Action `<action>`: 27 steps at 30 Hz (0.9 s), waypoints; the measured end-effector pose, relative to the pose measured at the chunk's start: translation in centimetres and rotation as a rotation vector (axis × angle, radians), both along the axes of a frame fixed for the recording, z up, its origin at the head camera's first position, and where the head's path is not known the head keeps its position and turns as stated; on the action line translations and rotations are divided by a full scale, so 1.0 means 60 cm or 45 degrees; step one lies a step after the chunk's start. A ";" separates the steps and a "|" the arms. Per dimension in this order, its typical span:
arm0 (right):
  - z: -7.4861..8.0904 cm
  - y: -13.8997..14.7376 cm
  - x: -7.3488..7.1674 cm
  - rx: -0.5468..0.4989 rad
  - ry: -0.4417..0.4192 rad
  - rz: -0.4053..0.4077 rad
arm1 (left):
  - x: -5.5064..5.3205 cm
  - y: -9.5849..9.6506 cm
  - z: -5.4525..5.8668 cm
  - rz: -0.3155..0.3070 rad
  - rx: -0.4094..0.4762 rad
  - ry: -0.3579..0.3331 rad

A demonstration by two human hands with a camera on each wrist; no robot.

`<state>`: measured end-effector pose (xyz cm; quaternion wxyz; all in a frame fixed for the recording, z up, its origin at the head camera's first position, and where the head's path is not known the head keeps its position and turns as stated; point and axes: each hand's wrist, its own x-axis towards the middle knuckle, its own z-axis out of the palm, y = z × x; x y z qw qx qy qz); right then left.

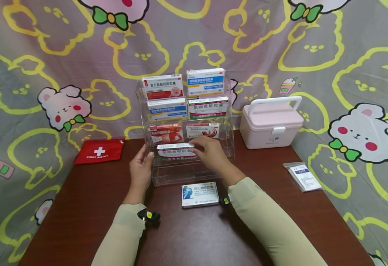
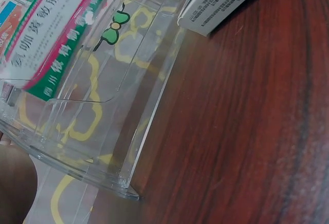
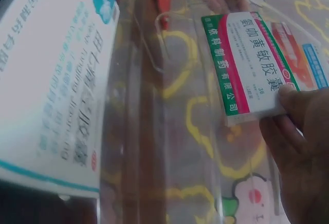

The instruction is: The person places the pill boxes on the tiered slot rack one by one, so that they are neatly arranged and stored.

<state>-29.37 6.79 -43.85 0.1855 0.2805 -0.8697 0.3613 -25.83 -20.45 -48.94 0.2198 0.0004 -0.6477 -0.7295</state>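
Observation:
My right hand point(image 1: 210, 153) pinches the right end of a white, magenta and green medicine box point(image 1: 175, 150) between thumb and fingers. That box stands in a lower tier of a clear acrylic display rack point(image 1: 170, 175); the right wrist view shows the thumb on the front of the same box point(image 3: 249, 62). At the rack's left side my left hand point(image 1: 140, 171) holds the side panel, thumb toward the front. Only a dark sliver of the left hand point(image 2: 15, 183) shows in the left wrist view. Flat on the table before the rack lies a white-and-blue medicine box point(image 1: 200, 194).
Upper tiers hold several medicine boxes, among them a red one point(image 1: 166, 133) and a blue-and-white one point(image 1: 206, 83). A red first aid pouch point(image 1: 99, 151) lies left, a pink handled case point(image 1: 271, 123) stands right, and a bagged white packet point(image 1: 303, 177) lies near the right edge.

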 end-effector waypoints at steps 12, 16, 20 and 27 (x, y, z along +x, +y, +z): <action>-0.006 -0.019 -0.002 0.022 0.063 0.002 | -0.001 0.002 -0.002 -0.001 0.018 -0.007; -0.005 -0.021 0.000 0.030 0.068 0.000 | -0.003 0.001 -0.003 -0.005 0.014 0.002; -0.004 -0.023 0.000 0.035 0.059 0.009 | -0.003 0.001 -0.003 0.001 0.015 0.018; -0.003 -0.025 0.004 0.053 0.027 -0.010 | -0.003 -0.003 -0.005 -0.010 0.010 0.026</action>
